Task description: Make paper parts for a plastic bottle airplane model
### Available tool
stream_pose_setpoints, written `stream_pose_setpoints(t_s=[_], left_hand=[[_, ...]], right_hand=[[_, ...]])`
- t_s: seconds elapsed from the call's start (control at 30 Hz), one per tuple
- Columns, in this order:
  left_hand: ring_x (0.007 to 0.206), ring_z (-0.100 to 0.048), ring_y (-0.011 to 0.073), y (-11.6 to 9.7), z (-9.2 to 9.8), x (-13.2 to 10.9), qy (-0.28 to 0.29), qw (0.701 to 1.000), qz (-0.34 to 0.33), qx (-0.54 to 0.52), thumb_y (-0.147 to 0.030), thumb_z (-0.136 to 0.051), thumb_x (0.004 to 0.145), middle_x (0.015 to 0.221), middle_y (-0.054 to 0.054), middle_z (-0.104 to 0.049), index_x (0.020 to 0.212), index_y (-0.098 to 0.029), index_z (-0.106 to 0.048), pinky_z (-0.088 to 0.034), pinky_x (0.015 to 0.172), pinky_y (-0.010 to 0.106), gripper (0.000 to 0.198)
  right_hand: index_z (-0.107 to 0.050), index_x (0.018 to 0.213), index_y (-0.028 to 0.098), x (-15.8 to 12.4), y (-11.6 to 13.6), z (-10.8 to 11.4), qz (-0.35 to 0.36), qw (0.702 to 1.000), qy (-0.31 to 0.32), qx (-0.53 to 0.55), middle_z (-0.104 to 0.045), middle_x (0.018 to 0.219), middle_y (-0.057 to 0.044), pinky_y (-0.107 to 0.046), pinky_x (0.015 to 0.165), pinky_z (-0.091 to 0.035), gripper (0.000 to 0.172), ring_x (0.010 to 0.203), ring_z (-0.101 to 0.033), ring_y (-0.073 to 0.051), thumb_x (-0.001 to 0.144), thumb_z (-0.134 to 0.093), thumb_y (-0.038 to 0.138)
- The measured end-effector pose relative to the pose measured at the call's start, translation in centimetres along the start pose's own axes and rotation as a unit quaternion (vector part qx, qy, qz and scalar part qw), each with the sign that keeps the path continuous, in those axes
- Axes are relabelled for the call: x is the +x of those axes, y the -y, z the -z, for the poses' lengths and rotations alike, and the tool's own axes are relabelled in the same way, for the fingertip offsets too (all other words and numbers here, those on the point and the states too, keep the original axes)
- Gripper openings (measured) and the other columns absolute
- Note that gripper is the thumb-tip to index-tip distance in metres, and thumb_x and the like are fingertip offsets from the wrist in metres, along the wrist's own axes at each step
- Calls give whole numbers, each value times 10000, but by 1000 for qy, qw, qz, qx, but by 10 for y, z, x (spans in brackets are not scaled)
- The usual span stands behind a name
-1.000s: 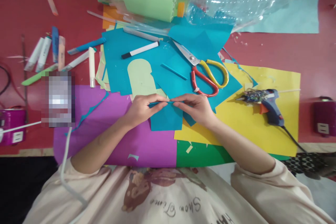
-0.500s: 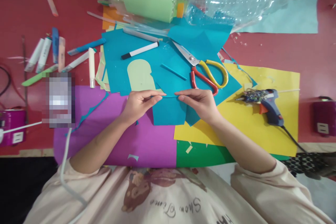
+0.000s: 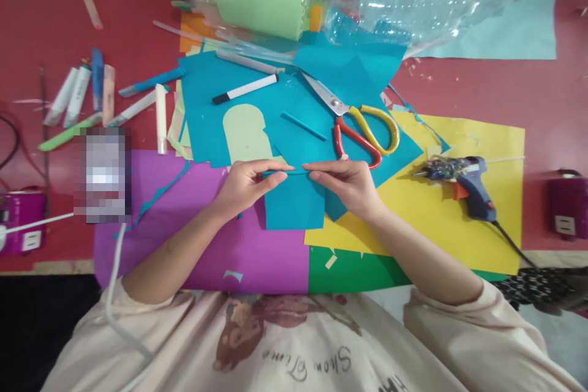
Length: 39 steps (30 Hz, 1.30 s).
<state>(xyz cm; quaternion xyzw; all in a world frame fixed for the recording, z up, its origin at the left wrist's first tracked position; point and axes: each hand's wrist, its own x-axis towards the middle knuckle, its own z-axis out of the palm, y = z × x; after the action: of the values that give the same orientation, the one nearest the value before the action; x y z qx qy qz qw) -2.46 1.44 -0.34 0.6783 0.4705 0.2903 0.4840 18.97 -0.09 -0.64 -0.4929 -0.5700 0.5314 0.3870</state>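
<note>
A: What sits farthest left?

B: A loose row of capped markers (image 3: 78,95), smooth plastic tubes, on the red table (image 3: 482,92), at ten o'clock from the hands.

A: Then?

B: A flat, matte purple sheet (image 3: 206,245). The left hand (image 3: 248,187) is over its upper edge, its fingers (image 3: 271,165) pinched on the top edge of a teal paper piece (image 3: 294,208).

A: Where is that piece?

B: Dead centre, over the seam between the purple sheet and a yellow sheet (image 3: 459,220), at six o'clock from an arch-shaped pale green card (image 3: 245,131). It is roughly square, and its top edge bows slightly between the two grips.

A: And the other side?

B: The right hand (image 3: 349,187) mirrors the first, its fingers (image 3: 321,165) gripping the same edge.

A: Beyond it?

B: Steel scissors (image 3: 362,125) with red and yellow loop handles at one o'clock on teal sheets. A blue glue gun (image 3: 459,180) with a speckled nose lies on the yellow sheet at three o'clock.
</note>
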Motion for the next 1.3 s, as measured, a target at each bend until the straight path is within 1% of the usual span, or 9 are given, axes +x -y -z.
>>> stream_pose_setpoints(t_s=[0.07, 0.1, 0.2, 0.43, 0.63, 0.77, 0.93, 1.13, 1.3], left_hand=[[672, -682, 144, -1, -2, 0, 16, 1000, 0, -11, -556, -621, 830, 854, 64, -772, 916, -178, -776, -472, 536, 185, 417], [771, -711, 167, -1, -3, 0, 19, 1000, -3, -18, -560, -624, 827, 899, 68, -775, 905, -179, -775, -517, 625, 193, 417], [871, -730, 184, -2, -6, -1, 17, 999, -12, -24, -559, -613, 837, 918, 59, -780, 879, -183, -772, -549, 779, 210, 410], [833, -741, 164, -2, -8, -3, 20, 999, -50, 13, -555, -566, 873, 913, 39, -784, 864, -198, -773, -554, 752, 191, 413], [794, -745, 157, -3, -9, -5, 19, 998, -55, 24, -537, -575, 875, 881, 31, -785, 845, -201, -776, -557, 724, 177, 393], [807, -746, 155, -3, -8, -5, 10, 998, -57, 25, -502, -584, 882, 901, 30, -784, 852, -199, -777, -559, 737, 173, 360], [833, -746, 153, -3, -9, -4, 6, 998, -65, 19, -482, -591, 884, 897, 34, -785, 863, -196, -778, -558, 750, 165, 342], [838, -747, 161, -3, -9, -4, 15, 998, -54, 7, -482, -603, 874, 915, 35, -783, 870, -198, -778, -568, 756, 180, 334], [845, -746, 169, -2, -10, -3, 21, 998, -52, 2, -465, -612, 870, 910, 40, -784, 869, -195, -778, -575, 771, 199, 316]], right_hand=[[-805, 907, 154, -2, 1, -2, 6, 1000, 11, -7, -745, 731, -51, -233, 481, -428, 272, 520, -530, -102, 797, -679, 369], [-805, 907, 154, -3, 2, -3, 9, 1000, 17, -8, -757, 771, -58, -236, 502, -453, 271, 549, -569, -114, 802, -675, 368], [-803, 907, 155, -3, 5, -5, 6, 999, 34, -2, -768, 813, -58, -239, 537, -491, 273, 603, -625, -135, 806, -672, 372], [-797, 920, 159, -4, 7, -6, -19, 999, 45, -15, -761, 780, -47, -237, 540, -494, 340, 598, -623, -129, 838, -636, 447], [-768, 805, 167, -5, 3, -9, -25, 999, 25, 32, -756, 756, -46, -241, 579, -527, 294, 641, -664, -137, 787, -701, 453], [-724, 794, 168, -4, -1, -10, -24, 996, 31, 76, -747, 780, -52, -251, 614, -546, 348, 682, -676, -141, 731, -741, 510], [-695, 753, 176, -3, -1, -10, -27, 996, 23, 77, -717, 736, -39, -256, 596, -531, 372, 655, -646, -131, 714, -745, 542], [-698, 744, 168, -4, -2, -10, 0, 997, 16, 82, -706, 698, -36, -237, 546, -498, 323, 603, -615, -111, 740, -745, 487], [-693, 730, 169, -3, -3, -10, 5, 996, 23, 89, -706, 701, -34, -242, 568, -516, 311, 616, -627, -112, 744, -744, 475]])
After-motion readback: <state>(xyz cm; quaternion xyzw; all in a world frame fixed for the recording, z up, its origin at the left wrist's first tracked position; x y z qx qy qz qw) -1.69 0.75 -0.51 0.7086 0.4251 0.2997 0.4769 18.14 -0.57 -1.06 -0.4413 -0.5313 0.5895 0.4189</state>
